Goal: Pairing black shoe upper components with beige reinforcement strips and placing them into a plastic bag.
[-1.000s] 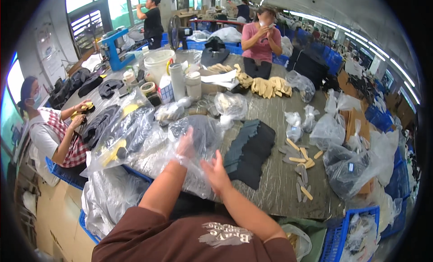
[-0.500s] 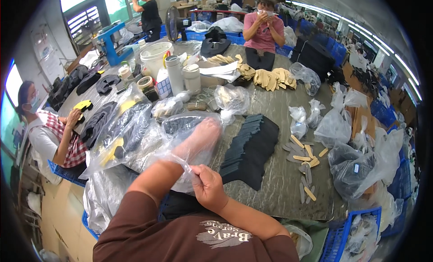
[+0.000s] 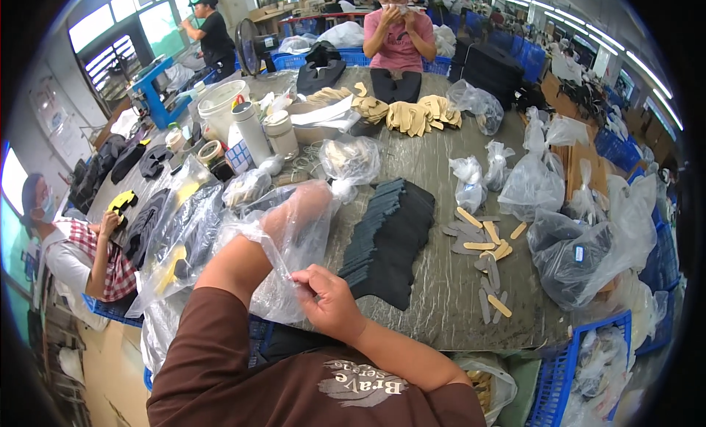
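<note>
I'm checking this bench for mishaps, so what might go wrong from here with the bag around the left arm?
The loose, clear plastic bag could tear or slip where the right hand pinches it.

The dark, fanned stack of flat pieces lies close beside the right hand, so a sideways nudge might disarrange it.

The left hand, inside the bag, might bump the small, knotted clear bag just beyond.
</note>
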Demonstrator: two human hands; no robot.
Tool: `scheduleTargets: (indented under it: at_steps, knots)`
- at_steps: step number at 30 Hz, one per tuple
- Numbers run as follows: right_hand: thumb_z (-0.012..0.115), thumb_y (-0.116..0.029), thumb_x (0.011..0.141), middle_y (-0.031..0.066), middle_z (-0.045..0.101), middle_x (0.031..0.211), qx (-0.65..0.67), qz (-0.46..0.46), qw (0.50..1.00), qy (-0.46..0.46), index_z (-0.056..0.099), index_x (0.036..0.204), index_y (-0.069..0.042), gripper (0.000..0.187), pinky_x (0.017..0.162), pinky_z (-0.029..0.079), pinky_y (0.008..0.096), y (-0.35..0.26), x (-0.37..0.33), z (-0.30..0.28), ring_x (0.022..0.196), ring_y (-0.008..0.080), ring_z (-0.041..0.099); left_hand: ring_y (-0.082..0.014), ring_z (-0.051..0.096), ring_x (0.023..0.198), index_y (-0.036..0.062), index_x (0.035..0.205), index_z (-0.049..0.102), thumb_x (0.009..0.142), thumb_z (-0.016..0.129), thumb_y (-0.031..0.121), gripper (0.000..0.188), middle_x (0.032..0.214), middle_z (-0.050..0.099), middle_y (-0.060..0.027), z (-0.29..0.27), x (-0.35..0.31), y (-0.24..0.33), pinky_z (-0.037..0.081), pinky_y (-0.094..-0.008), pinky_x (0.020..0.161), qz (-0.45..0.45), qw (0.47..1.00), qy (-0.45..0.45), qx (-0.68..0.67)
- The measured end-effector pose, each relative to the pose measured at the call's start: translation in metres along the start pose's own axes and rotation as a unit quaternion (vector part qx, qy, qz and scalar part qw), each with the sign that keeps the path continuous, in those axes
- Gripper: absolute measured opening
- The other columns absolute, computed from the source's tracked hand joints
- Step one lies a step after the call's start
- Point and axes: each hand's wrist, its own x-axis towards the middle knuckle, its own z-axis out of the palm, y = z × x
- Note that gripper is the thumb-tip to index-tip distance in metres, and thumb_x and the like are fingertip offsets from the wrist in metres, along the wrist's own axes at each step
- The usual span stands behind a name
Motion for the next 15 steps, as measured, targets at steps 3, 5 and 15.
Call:
scheduleTargets:
  at_steps: [3, 5, 15]
  knots:
    - [0.062, -0.009, 0.083, 0.0123, 0.054, 0.089, 0.040, -0.006, 0.999, -0.012, 0.056, 0.109, -0.001, 0.029, 0.068, 0.046, 0.0324, 0.012, 0.013, -0.013, 0.074, 0.0253, 0.055, -0.0317, 0.067, 0.079, 0.0028, 0.093, 0.067, 0.072, 0.061, 0.006, 0.022, 0.084, 0.067, -0.0162, -0.020, -0.002, -0.002, 0.053, -0.0399, 0.070, 0.033, 0.996, -0.073, 0.049]
    - [0.064, -0.014, 0.081, 0.0125, 0.054, 0.096, 0.038, 0.043, 0.995, 0.081, 0.055, 0.112, -0.001, 0.034, 0.075, 0.046, 0.0338, 0.035, 0.031, -0.020, 0.083, 0.0256, 0.054, -0.0321, 0.066, 0.082, 0.0043, 0.091, 0.067, 0.072, 0.061, 0.008, 0.020, 0.088, 0.066, -0.0155, -0.016, -0.007, -0.008, 0.052, -0.0401, 0.071, 0.000, 0.997, -0.079, 0.018]
    - [0.068, -0.014, 0.073, 0.0217, 0.040, 0.132, -0.344, 0.105, 0.926, -0.117, 0.048, 0.125, -0.003, 0.057, 0.101, 0.034, 0.0449, 0.131, 0.048, 0.021, 0.124, 0.0381, 0.038, -0.0269, 0.059, 0.100, 0.0041, 0.100, 0.063, 0.075, 0.058, 0.013, 0.027, 0.102, 0.063, -0.0136, -0.009, -0.025, -0.023, 0.048, -0.0366, 0.084, -0.134, 0.964, 0.036, -0.226]
